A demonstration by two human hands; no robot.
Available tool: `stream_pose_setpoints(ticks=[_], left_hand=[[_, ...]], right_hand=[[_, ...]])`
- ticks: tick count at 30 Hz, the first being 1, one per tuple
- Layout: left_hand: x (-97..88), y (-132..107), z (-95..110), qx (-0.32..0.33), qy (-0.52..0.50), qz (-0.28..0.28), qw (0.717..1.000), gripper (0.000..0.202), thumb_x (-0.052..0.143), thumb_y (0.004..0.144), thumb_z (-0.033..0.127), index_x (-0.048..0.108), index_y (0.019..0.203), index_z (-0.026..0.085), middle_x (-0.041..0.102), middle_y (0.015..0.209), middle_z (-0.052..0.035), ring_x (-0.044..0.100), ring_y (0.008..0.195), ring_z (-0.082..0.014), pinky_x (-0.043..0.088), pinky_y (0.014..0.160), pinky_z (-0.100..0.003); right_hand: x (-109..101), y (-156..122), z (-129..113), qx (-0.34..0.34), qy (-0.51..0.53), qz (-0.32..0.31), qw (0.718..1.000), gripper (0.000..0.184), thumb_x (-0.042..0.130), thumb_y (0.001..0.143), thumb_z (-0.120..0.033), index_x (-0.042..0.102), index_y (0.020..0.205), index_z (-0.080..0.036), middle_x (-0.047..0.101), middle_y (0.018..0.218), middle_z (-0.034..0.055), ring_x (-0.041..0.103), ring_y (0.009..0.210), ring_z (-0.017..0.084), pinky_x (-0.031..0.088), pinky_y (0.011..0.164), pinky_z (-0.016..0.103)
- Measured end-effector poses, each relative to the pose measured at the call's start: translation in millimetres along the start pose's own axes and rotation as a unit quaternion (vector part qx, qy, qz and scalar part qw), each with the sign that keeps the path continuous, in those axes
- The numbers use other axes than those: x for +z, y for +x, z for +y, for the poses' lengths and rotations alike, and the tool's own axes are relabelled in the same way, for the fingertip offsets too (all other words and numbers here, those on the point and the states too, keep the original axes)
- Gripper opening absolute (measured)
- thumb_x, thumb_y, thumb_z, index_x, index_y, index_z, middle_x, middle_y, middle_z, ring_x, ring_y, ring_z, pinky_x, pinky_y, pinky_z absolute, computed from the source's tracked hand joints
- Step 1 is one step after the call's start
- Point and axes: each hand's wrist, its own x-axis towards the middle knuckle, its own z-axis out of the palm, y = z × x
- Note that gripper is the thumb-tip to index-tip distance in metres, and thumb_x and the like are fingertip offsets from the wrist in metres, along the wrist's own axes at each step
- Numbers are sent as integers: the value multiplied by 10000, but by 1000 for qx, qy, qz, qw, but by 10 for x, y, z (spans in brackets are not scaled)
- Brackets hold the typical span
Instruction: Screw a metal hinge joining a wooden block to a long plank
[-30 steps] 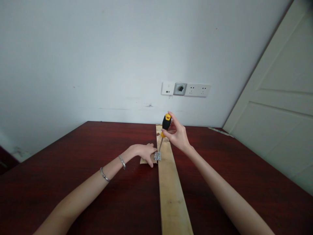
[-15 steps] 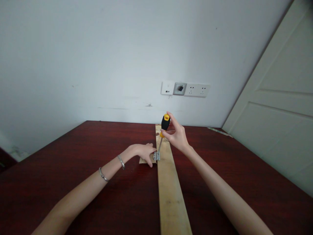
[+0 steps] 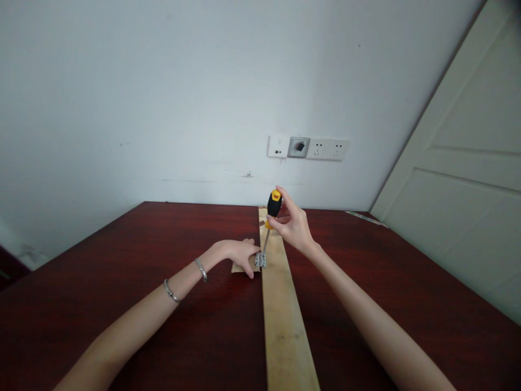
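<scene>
A screwdriver (image 3: 274, 203) with a black and yellow handle is held in my right hand (image 3: 294, 227), its shaft slanting down to a silver hinge (image 3: 261, 259). The hinge bridges the seam between a long pale wooden plank (image 3: 284, 315) and a short thin board (image 3: 235, 267) at the plank's left side. My left hand (image 3: 242, 254) lies over the short board with fingers spread, thumb and index finger near either end of the hinge's left leaf. Much of the short board is hidden under that hand. The screwdriver's tip meets the hinge's right leaf.
The dark red tabletop (image 3: 171, 233) runs back to a white wall (image 3: 163, 98). Sockets and switch plates (image 3: 328, 149) sit on the wall. A thin patterned strip (image 3: 366, 218) lies at the table's back right edge, near a white panelled door (image 3: 468, 179).
The screwdriver's handle has shifted very slightly left in my right hand. My left hand, the plank and the hinge stay in place.
</scene>
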Motion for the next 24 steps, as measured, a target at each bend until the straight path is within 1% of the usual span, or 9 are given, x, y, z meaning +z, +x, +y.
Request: stream_pose_setpoints(ticks=[3, 7, 13, 20, 24], left_hand=[[-11, -12, 12, 0, -2, -3, 1000, 838, 715, 616, 523, 426, 1341, 217, 425, 1357, -125, 399, 1238, -344, 380, 985, -397], [-23, -28, 24, 3, -4, -4, 1000, 867, 710, 628, 527, 410, 1360, 172, 402, 1375, -165, 382, 1257, -358, 372, 995, -399], [-8, -13, 7, 5, 2, 1, 1000, 869, 720, 620, 525, 396, 1362, 210, 396, 1389, -141, 371, 1269, -354, 367, 1001, -416], [-25, -23, 20, 1, -8, -10, 1000, 890, 715, 621, 546, 403, 1363, 166, 395, 1369, -171, 396, 1238, -355, 356, 1012, -415], [-22, -13, 8, 0, -9, -12, 1000, 908, 721, 609, 559, 401, 1364, 170, 398, 1358, -164, 399, 1234, -354, 352, 1016, -417]], right_hand=[[2, 0, -13, 0, -3, -1, 1000, 742, 603, 753, -227, 339, 1447, -250, 597, 1242, 97, 640, 813, 176, 592, 680, 328], [10, -2, -26, -4, -5, -4, 1000, 743, 600, 750, -217, 341, 1446, -250, 600, 1231, 93, 634, 802, 168, 588, 667, 314], [18, -9, -23, -16, -9, -1, 1000, 740, 596, 754, -217, 339, 1446, -269, 604, 1217, 79, 616, 779, 159, 589, 663, 312], [27, -15, -36, -11, -2, -16, 1000, 733, 589, 757, -210, 337, 1442, -285, 615, 1151, 70, 596, 757, 156, 586, 653, 313], [15, -5, -42, -4, -1, -31, 1000, 753, 589, 753, -211, 304, 1446, -279, 619, 1147, 77, 610, 766, 169, 570, 676, 333]])
